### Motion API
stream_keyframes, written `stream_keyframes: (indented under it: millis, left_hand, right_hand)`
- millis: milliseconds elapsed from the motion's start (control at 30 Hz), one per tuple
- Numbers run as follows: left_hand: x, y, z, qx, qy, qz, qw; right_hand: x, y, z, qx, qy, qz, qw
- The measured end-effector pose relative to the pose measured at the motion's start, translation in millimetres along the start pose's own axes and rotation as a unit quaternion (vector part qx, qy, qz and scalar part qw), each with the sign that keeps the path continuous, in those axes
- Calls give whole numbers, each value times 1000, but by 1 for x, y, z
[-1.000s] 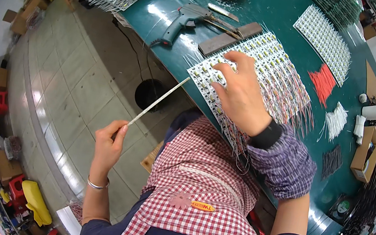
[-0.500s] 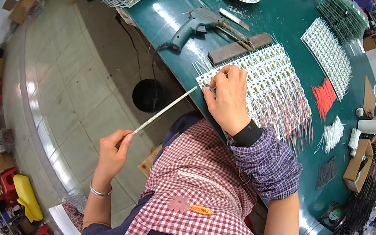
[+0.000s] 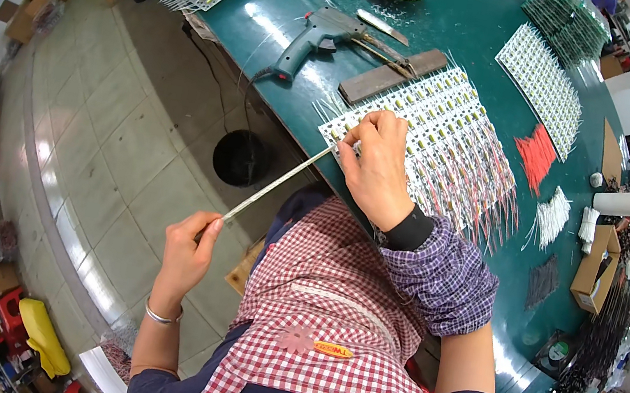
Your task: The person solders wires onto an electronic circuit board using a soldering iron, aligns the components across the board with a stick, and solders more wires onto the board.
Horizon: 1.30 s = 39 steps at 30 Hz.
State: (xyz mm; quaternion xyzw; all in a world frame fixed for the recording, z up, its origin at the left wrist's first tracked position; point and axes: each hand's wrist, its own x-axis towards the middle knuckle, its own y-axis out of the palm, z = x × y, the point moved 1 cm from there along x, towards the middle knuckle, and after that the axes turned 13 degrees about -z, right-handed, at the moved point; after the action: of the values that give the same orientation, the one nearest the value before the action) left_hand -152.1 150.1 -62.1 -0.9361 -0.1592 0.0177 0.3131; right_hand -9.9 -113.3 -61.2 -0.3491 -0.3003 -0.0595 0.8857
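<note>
Left grip point(image 3: 190, 246) pinches pale strip point(image 3: 275, 185); right grip point(image 3: 375, 167), I can't tell, over wire-fringed white board point(image 3: 445, 127); green table point(image 3: 452, 24) upper right, tiled floor point(image 3: 107, 141) left.

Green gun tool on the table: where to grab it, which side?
Probably by the handle, coming in over the near-left edge of the table. The green gun tool lies on its side, handle slanting toward that edge, trigger facing right. The cord leaves the handle's lower end; the thin front end points right, toward the dark bar.
</note>
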Motion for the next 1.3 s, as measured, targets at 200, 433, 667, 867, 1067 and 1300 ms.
stream_keyframes:
  millis: [200, 433, 667, 867, 1067, 1300]
  left_hand:
    - [9, 14, -14, 10, 18, 24, 999]
    - [23, 38, -32, -17, 29, 40, 999]
    - [41, 68, -55, -14, 53, 50, 997]
    - [57, 98, -63, -42, 58, 54, 996]
    - [66, 120, -77, -61, 61, 59, 995]
    - [70, 127, -83, -55, 61, 64, 995]
  right_hand:
    - [-6, -26, -5, -6, 28, -53, 998]
    - [-22, -49, -43, -31, 158, -134, 978]
    - [-29, -50, -48, 18, 184, -155, 970]
    - [-30, -50, -48, 43, 190, -175, 965]
    - [-31, -53, -46, 47, 188, -179, 965]
    - [-25, -66, -28, 24, 145, -161, 976]
